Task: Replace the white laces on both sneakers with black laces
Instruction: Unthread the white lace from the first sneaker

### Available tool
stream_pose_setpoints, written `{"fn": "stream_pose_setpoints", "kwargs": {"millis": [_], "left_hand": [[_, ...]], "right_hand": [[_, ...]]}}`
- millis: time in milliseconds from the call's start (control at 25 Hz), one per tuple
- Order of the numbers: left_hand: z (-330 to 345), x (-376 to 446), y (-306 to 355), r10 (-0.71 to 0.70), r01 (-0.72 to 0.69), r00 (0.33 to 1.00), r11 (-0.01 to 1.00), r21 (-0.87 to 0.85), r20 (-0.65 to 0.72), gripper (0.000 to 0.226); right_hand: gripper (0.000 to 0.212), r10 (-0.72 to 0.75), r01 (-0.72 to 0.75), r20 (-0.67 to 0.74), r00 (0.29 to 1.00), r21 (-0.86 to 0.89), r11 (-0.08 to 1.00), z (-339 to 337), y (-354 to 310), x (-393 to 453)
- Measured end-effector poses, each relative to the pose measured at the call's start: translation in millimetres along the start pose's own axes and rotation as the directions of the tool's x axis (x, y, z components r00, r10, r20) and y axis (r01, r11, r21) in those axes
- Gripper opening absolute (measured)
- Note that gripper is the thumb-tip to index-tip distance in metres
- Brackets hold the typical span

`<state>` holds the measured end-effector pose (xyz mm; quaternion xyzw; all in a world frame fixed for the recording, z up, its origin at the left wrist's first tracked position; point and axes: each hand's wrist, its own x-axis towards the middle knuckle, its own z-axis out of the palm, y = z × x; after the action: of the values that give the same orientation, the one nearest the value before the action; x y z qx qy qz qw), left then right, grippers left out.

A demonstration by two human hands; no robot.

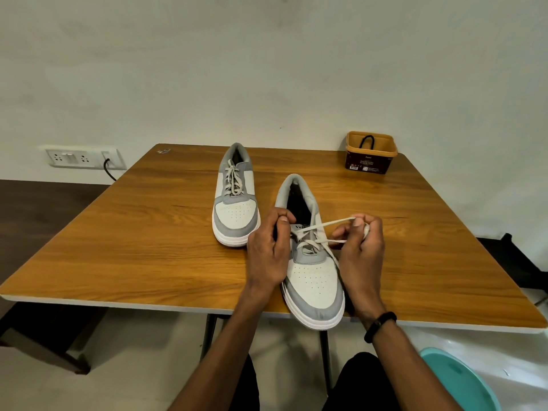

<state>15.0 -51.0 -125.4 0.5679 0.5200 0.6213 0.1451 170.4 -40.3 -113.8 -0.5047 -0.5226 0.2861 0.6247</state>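
Two white-and-grey sneakers stand on the wooden table (pixel 118 238), toes toward me. The near sneaker (pixel 314 283) overhangs the front edge; its white lace (pixel 332 224) is partly loosened and stretched to the right. My left hand (pixel 268 250) grips the shoe's left side at the tongue. My right hand (pixel 360 247) pinches the white lace and holds a bunched part of it. The far sneaker (pixel 235 197) still has its white lace (pixel 232 180) threaded. A black lace (pixel 367 141) loops out of a small brown tub (pixel 370 161) at the back right.
A wall socket strip (pixel 83 157) with a black cable sits left of the table. A dark bench (pixel 38 221) stands to the left. A teal plastic stool (pixel 459 378) is at lower right near my knees.
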Motion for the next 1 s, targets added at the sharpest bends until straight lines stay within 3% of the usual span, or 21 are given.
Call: {"fn": "stream_pose_setpoints", "kwargs": {"millis": [80,120,200,240,280,360,440,480,520,560,640,680,760,800,920,1000], "left_hand": [[-1,-1,-1,0.015,-0.015,1.0,1.0,-0.012,-0.001,0.022],[-2,-1,-1,0.011,-0.011,1.0,1.0,-0.014,0.0,0.022],[-2,-1,1,-0.015,0.015,1.0,1.0,-0.014,0.016,0.022],[-2,-1,4,-0.022,0.022,0.999,1.0,-0.002,0.023,0.022],[-2,-2,7,-0.021,0.02,0.999,1.0,0.021,0.031,0.021],[-11,3,19,-0.033,0.019,0.992,0.993,0.118,0.12,0.022],[-24,18,36,-0.132,0.028,0.931,0.956,0.293,0.341,0.038],[-30,26,43,-0.181,-0.02,0.876,0.912,0.409,0.447,0.044],[-34,33,49,-0.203,-0.107,0.83,0.856,0.506,0.52,0.043],[-35,38,54,-0.185,-0.182,0.823,0.81,0.558,0.537,0.038],[-34,37,57,-0.147,-0.141,0.864,0.848,0.511,0.482,0.024],[-34,34,56,-0.186,0.014,0.881,0.929,0.369,0.435,0.021],[-38,25,53,-0.332,0.324,0.858,0.942,0.088,0.392,0.023],[-42,21,53,-0.336,0.334,0.858,0.94,0.076,0.389,0.022],[-41,11,58,-0.172,0.081,0.921,0.962,0.261,0.349,0.02],[-34,12,63,-0.126,-0.054,0.934,0.876,0.48,0.334,0.029]], "right_hand": [[0.022,0.264,-0.238,-0.108,0.958,0.208,0.949,0,7,15],[0.023,0.433,-0.354,-0.159,0.887,0.365,0.861,-3,7,26],[0.02,0.641,-0.425,-0.174,0.748,0.616,0.663,-16,3,46],[0.017,0.667,-0.443,-0.158,0.728,0.635,0.633,-24,0,50],[0.015,0.655,-0.484,-0.14,0.743,0.564,0.669,-32,-4,52],[0.025,0.522,-0.502,-0.076,0.849,0.188,0.844,-45,-8,50],[0.056,0.284,-0.251,0.082,0.955,-0.281,0.926,-53,-13,46],[0.067,0.174,-0.077,0.212,0.962,-0.402,0.912,-53,-23,45],[0.072,0.114,0.066,0.376,0.92,-0.434,0.898,-50,-36,43],[0.076,0.112,0.164,0.547,0.83,-0.431,0.887,-43,-49,42],[0.089,0.167,0.313,0.765,0.622,-0.439,0.842,-27,-62,34],[0.095,0.193,0.368,0.798,0.571,-0.459,0.809,-22,-61,30],[0.1,0.2,0.375,0.791,0.578,-0.475,0.796,-16,-56,23],[0.101,0.19,0.356,0.777,0.601,-0.473,0.806,-16,-54,20],[0.108,0.161,0.354,0.762,0.627,-0.463,0.813,-20,-49,19],[0.116,0.15,0.357,0.749,0.645,-0.468,0.808,-20,-48,21]]}}
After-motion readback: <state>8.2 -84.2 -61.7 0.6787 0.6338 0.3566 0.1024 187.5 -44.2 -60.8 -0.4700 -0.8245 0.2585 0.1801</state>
